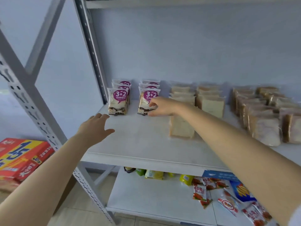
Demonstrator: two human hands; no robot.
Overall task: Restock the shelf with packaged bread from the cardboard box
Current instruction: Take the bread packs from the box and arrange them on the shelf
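Ahead of me a plain, bluish-white wall (179,46) runs behind a grey metal shelving unit. Its near upright (24,88), punched with rows of slots, slants across my left. A flat diagonal brace (44,35) rises from it, and a back post (92,51) with the same slots stands against the wall. The white shelf (138,141) before me has a pale front lip, with a blue label (218,174) on its edge to the right. A lower shelf (146,194), also white, sits beneath it, and the edge of a top shelf (179,3) shows above. Down to my left I see beige floor (78,214) tiles. The light is soft and even, with only faint shadows.
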